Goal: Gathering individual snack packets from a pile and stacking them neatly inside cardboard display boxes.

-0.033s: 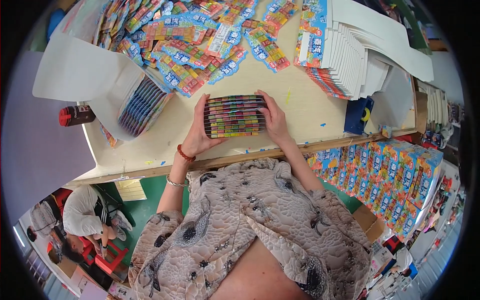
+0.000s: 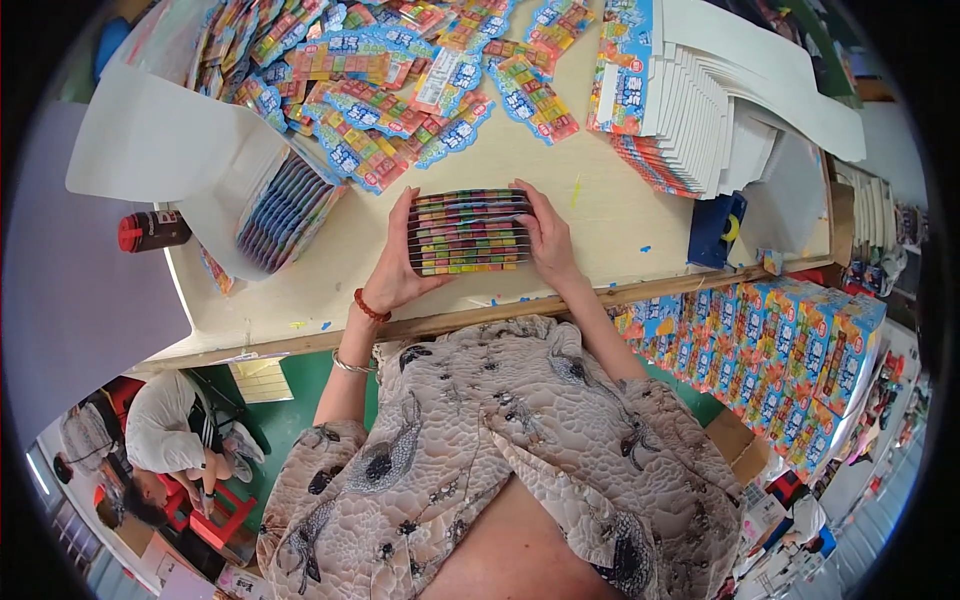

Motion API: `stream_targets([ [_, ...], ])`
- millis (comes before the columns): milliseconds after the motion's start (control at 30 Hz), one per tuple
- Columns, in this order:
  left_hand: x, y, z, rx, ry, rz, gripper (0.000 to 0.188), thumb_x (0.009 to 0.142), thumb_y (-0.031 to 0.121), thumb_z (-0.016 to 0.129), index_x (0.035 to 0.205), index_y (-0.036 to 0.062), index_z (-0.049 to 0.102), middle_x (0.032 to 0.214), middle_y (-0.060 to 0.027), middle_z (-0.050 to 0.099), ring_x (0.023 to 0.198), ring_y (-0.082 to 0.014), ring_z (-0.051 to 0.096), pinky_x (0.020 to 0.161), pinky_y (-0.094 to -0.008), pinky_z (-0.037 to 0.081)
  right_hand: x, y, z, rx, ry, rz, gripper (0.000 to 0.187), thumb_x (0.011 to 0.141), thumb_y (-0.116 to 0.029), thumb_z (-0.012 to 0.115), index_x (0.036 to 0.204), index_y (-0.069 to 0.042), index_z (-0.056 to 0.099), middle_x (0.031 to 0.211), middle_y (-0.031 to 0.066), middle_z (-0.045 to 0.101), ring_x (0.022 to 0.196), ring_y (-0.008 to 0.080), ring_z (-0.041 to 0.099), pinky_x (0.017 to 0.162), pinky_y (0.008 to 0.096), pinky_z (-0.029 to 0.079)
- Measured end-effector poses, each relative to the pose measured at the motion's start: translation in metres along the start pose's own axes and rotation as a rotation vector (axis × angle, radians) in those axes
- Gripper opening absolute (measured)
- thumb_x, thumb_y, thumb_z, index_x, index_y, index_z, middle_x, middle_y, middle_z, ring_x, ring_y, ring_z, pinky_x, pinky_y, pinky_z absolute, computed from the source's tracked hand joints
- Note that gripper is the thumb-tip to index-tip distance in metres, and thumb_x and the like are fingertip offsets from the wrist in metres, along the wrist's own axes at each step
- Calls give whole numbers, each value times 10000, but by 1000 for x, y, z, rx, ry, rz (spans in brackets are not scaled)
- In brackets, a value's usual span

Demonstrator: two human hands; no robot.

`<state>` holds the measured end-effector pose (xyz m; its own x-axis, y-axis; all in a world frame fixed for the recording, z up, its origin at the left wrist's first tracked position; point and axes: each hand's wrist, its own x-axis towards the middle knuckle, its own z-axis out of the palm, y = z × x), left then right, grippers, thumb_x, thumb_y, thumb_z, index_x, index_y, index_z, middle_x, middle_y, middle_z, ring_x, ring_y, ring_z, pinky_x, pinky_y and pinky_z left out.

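Observation:
Between my two hands, above the table's near edge, is a stack of flat colourful candy packs (image 2: 469, 235), seen edge-on as several rows. My left hand (image 2: 397, 256) grips its left end, thumb along the near side. At the right end, my right hand (image 2: 550, 240) closes on the stack with bent fingers. Loose candy packs (image 2: 360, 140) with blue wavy headers lie in a heap beyond my hands. Left of them, a white open box (image 2: 215, 190) lies tilted with a row of similar packs (image 2: 288, 215) inside.
Flat printed cartons (image 2: 690, 120) are fanned out at the far right. Nearer stands a blue tape dispenser (image 2: 712, 232). A dark red-capped jar (image 2: 153, 231) is at the left edge. Filled display boxes (image 2: 770, 350) are stacked below the table's right side. Another person (image 2: 175, 430) sits at lower left.

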<state>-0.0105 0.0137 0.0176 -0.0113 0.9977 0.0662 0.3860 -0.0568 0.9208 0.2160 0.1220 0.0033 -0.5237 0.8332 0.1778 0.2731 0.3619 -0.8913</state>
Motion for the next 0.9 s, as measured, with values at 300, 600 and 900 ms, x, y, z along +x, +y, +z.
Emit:
stream_targets([
  [300, 2, -6, -3, 32, -20, 45, 1302, 575, 175, 910, 1489, 29, -6, 1491, -200, 196, 1347, -321, 326, 1114, -388, 313, -3, 2, 4, -121, 70, -84, 434, 910, 10, 498, 1335, -35, 426, 1206, 210, 548, 1090, 378, 556, 877, 411, 478],
  [600, 1, -10, -1, -99, 95, 30, 1212, 560, 181, 898, 1474, 16, 120, 1313, -174, 374, 1253, -295, 411, 1075, -393, 344, 5, 15, -18, 229, -226, 120, 549, 885, -137, 615, 1378, -43, 390, 1335, 151, 478, 1218, 309, 495, 996, 382, 420],
  [900, -3, -20, -6, 62, 47, 190, 1120, 540, 245, 905, 1399, 26, 221, 1309, -178, 358, 1235, -299, 396, 1066, -377, 335, 13, -46, -23, -288, -406, -116, 1027, 590, -244, 848, 1394, 1, 258, 1270, 218, 384, 1225, 362, 397, 1033, 414, 378],
])
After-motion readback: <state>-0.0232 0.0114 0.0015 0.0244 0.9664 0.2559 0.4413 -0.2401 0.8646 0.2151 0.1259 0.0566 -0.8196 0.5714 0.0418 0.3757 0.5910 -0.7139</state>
